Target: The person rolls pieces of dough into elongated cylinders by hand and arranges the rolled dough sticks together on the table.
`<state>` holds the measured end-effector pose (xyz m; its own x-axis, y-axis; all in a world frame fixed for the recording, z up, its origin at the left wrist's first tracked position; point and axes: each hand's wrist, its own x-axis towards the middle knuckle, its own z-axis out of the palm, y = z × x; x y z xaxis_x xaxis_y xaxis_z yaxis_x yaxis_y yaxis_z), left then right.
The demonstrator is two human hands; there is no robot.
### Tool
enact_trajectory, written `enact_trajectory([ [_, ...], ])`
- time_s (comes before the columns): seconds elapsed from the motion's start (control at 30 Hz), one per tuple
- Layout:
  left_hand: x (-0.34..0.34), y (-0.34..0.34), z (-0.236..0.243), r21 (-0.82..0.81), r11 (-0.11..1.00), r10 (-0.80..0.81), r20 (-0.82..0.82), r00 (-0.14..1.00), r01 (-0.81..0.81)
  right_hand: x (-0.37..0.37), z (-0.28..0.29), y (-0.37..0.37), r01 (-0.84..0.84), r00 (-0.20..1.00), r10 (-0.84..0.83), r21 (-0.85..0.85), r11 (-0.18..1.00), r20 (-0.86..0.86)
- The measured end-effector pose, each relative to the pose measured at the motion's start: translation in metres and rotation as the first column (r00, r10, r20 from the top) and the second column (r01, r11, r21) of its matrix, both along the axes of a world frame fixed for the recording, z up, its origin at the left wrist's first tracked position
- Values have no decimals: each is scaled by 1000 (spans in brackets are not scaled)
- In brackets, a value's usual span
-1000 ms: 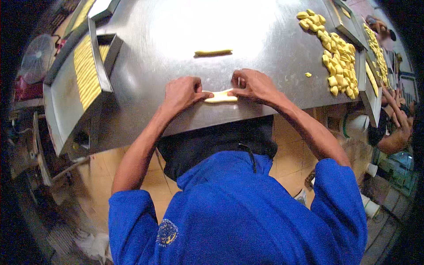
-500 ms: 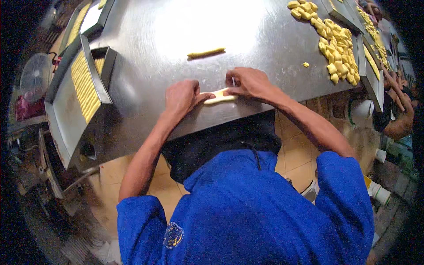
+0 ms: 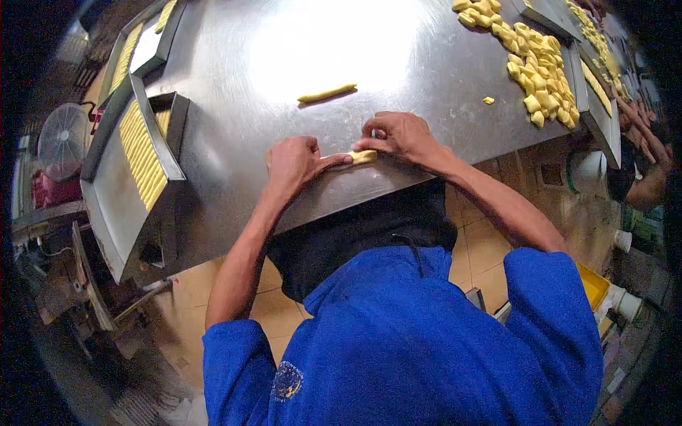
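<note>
- Dough piece (image 3: 364, 156), one, pale yellow: on the bench (image 3: 234, 106) near its front edge, between our hands and partly covered by the thumbs.
- Left hand (image 3: 293, 160): fingers curled in, thumb laid against the piece's left end; we cannot tell whether they pinch it.
- Right hand (image 3: 408, 135): fingers bent, thumb at the piece's upper edge; a firm grip cannot be told.
- Dough strip (image 3: 327, 93), one, long and slim: beyond our hands, apart from them.
- Progress, by our judgement: partway. Done, the lone strip and the strip rows (image 3: 144, 155) in the left tray (image 3: 106, 206); left, the piece in hand and a large heap of lumps (image 3: 540, 74).
- Stray lump (image 3: 489, 101), one: between heap and right hand.
- Left tray wall: raised, between the rows and our left hand.
- Right tray (image 3: 604, 135): beside the heap, holding more strips.
- Co-worker's arm (image 3: 643, 135): beyond that tray, blurred.
- Fan (image 3: 62, 135): far left, off the bench.
</note>
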<state>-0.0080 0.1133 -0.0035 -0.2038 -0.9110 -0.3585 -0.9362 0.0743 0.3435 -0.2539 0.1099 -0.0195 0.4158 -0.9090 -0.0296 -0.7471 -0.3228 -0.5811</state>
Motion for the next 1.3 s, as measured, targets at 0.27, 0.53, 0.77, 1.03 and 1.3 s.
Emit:
enact_trajectory([
  [0.27, -3, -4, -4, -85, 996, -1, 75, 997, 8, 6, 0, 2, -34, 998, 31, -47, 998, -55],
  [0.53, 3, -6, -1, -77, 997, -14, -13, 1000, 13, 10, 4, -2, -62, 995, 61, -14, 998, -83],
  [0.77, 5, -12, -5, -108, 994, 0, 46, 999, 5, 10, 12, -17, -26, 984, 59, 187, 982, -170],
  [1.03, 5, -9, -9, -135, 991, -5, 74, 997, 15, 15, 8, -15, -71, 974, 61, -37, 997, -220],
  [1.3, 11, -1, -13, -123, 990, 67, -35, 997, -71, 2, -1, -7, -26, 996, 20, -59, 998, -91],
])
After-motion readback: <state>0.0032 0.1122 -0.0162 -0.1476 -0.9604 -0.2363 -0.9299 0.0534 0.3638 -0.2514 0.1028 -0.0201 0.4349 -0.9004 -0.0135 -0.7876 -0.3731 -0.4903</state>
